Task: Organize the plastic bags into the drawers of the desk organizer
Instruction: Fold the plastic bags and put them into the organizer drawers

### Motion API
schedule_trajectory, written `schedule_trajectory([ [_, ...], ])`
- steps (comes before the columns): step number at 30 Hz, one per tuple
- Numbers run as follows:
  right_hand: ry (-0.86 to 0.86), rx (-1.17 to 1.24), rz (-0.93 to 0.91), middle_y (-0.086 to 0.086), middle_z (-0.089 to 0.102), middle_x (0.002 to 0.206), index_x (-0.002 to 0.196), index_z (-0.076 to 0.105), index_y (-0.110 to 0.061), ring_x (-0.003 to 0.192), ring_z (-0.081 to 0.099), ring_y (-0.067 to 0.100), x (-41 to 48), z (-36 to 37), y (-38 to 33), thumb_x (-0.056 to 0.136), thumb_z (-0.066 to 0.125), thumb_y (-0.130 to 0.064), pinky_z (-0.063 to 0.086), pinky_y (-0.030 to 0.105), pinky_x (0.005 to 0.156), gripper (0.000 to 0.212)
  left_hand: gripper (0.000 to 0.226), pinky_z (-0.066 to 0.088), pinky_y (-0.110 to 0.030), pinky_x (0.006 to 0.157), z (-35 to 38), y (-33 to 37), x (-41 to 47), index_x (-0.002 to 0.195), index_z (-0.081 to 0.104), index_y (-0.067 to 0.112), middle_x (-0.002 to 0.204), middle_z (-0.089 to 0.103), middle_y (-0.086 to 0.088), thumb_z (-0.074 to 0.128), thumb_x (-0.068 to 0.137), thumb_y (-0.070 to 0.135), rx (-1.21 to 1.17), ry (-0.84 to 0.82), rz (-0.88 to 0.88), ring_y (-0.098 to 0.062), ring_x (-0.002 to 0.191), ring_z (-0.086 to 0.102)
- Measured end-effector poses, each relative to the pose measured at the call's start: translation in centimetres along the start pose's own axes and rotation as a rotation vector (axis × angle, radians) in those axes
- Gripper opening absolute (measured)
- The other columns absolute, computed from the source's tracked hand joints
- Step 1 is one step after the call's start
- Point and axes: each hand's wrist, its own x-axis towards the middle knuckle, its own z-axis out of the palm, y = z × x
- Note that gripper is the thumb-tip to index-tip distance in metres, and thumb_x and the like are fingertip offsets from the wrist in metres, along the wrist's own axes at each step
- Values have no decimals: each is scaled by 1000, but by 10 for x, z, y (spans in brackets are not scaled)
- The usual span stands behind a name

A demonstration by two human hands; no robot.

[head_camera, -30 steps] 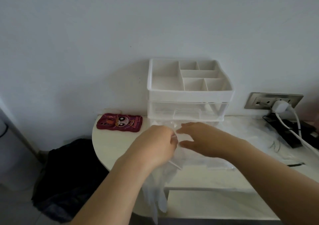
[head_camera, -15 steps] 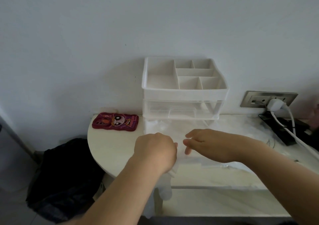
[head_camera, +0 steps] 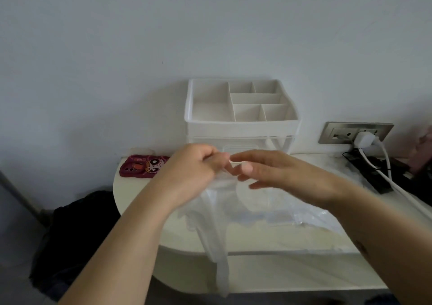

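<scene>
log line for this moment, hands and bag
left hand: grips plastic bag | right hand: open, fingers straight above bag | bag: hangs over table edge | desk organizer: top tray empty

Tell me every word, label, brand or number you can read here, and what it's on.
No readable text anywhere in this view.
The phone case shows only a cartoon face, no words.
The socket plate and white plug: any markings are too small to read.
The desk organizer and plastic bag: no print shows.
</scene>
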Motion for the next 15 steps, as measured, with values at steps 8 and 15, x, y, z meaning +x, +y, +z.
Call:
schedule_trajectory([
  [8,-4,-80,-8,-7,73,79,95,68,-25,77,69,4,-1,11,3,82,70,-25,48,23,81,13,24,49,-18,62,-1,-7,9,72,72,33,94,74,10,57,89,42,-650,268,97,-4,77,66],
  [15,48,-60,30,-9,70,71,76,72,-27,61,63,5,-5,-34,-10,84,66,-34,48,25,73,13,18,55,-41,72,-10,-27,14,84,70,37,98,73,1,66,73,51,-740,264,-4,-22,88,70],
])
